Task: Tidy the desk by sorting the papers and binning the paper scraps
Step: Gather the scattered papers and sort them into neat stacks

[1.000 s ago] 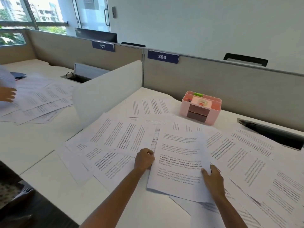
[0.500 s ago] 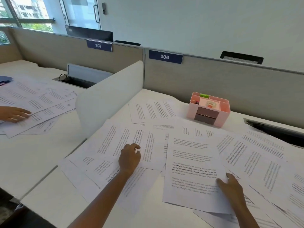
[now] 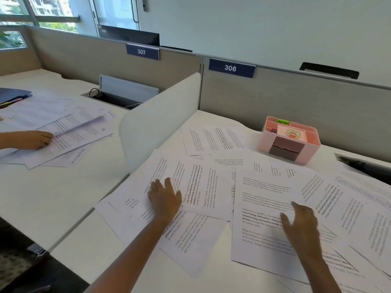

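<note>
White desk [image 3: 110,250] | left hand [image 3: 165,199] pressed flat on papers [image 3: 201,187] | right hand [image 3: 300,225] loose-fingered, empty, over printed sheet [image 3: 260,197]

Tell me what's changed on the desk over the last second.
The left hand left the upright sheet's left edge and moved left; it now lies flat on the slanted sheets. The right hand, blurred, stays on the upright sheet. The pink organiser has not moved.

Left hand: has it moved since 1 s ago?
Yes. The left hand has quit the left edge of the upright sheet and gone leftward, toward the white divider; it now lies flat on the sideways-printed papers.
</note>
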